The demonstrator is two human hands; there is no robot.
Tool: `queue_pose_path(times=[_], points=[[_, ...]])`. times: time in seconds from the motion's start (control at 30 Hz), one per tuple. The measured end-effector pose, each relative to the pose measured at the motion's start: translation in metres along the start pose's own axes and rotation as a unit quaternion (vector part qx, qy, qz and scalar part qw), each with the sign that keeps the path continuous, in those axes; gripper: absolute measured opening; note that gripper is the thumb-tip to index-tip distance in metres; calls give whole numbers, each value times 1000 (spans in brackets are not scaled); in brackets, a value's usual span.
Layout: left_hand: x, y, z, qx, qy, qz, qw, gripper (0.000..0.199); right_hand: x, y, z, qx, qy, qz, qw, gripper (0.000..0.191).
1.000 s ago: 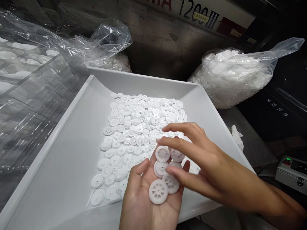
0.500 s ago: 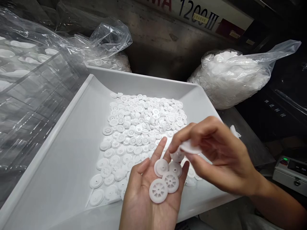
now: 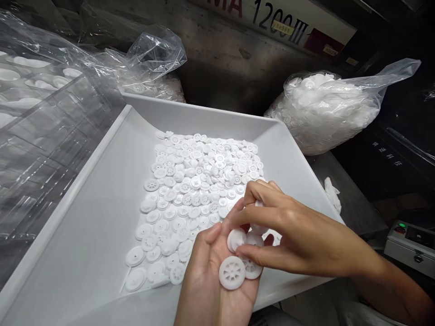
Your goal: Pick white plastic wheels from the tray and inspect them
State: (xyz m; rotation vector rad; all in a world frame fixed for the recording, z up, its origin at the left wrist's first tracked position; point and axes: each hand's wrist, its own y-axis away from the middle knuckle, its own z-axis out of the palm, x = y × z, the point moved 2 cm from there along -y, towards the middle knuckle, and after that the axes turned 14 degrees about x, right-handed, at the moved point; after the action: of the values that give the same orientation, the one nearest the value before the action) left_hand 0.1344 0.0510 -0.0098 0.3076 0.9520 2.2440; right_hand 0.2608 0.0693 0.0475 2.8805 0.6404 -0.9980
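Note:
My left hand (image 3: 207, 276) lies palm up over the near side of a pale tray (image 3: 91, 235), holding several small white plastic wheels (image 3: 232, 272). The nearest wheel shows spokes and open slots; others overlap beside it. My right hand (image 3: 292, 235) reaches over the left palm from the right. Its thumb and fingers close around a wheel with a domed centre (image 3: 237, 240), partly hidden by the fingers. Another white piece shows behind the right knuckles. Below both hands, many similar wheels (image 3: 195, 181) cover the tray floor, some spoked side up, some smooth side up.
Clear plastic trays with white oval parts (image 3: 30, 63) stand at left. A clear bag (image 3: 333, 113) full of white parts sits behind the right rim, another bag (image 3: 152, 81) behind the left. A small box with a green light (image 3: 413, 244) stands at right.
My right hand has moved down and left, from holding a wheel above the left palm to closing among the wheels there. The left hand has shifted slightly right.

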Motion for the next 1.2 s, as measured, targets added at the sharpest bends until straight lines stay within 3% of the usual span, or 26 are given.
queue_pose_path(times=[0.13, 0.23, 0.3, 0.43, 0.57, 0.67, 0.83, 1.2], points=[[0, -1, 5, -26, 7, 9, 1000, 45, 3, -3, 0, 68, -33, -23, 997, 16], [0, -1, 6, -19, 4, 8, 1000, 50, 5, -4, 4, 139, 29, -97, 985, 4], [1, 0, 3, -11, 0, 2, 1000, 53, 5, -3, 7, 158, 72, -145, 974, 11], [6, 2, -1, -8, -18, 24, 1000, 55, 5, 1, 9, 128, 88, -162, 974, 15], [9, 2, -1, -10, -16, 33, 999, 50, 5, 3, -1, 104, 28, -137, 985, 12], [10, 2, -1, -9, -27, 31, 999, 46, 5, 6, -7, 66, -11, -125, 990, 23], [13, 4, -3, -8, -56, 51, 997, 41, 3, 12, -7, 4, 49, -113, 992, 28], [16, 1, -3, -23, -50, 51, 997, 37, 0, 13, -4, 21, 69, -145, 987, 17]])
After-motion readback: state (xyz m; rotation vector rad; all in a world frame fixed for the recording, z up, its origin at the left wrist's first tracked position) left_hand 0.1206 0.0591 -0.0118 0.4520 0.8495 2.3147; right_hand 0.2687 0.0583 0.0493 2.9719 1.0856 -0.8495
